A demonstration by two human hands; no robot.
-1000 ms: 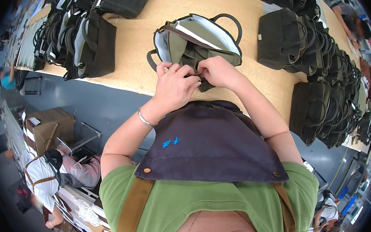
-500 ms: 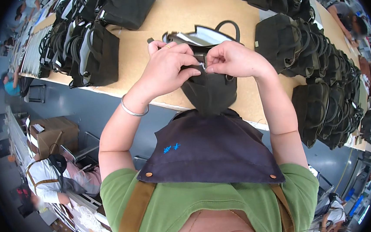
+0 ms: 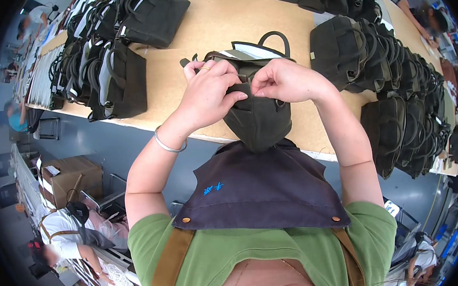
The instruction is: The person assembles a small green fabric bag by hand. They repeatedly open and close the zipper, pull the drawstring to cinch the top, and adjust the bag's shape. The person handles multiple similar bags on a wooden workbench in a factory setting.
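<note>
A dark handbag sits at the table's near edge, its end side turned toward my body. Its top gapes at the far side, where a pale lining and one upright handle show. My left hand grips the bag's upper edge, with the thumb on the near side and the fingers over the top. Beside it, my right hand is closed in a pinch at the same upper edge, close to the left fingertips. Whatever lies in that pinch is too small to make out.
Rows of similar dark bags stand on the table, with a left group and a larger right group. More bags line the far edge. A brown carton and a seated person in white are at the left. Other people work farther off.
My hands stay at the bag's upper edge. The small shiny bit between my fingertips no longer shows. The bag sits slightly lower in view, and its upper edge stands up more between my hands.
</note>
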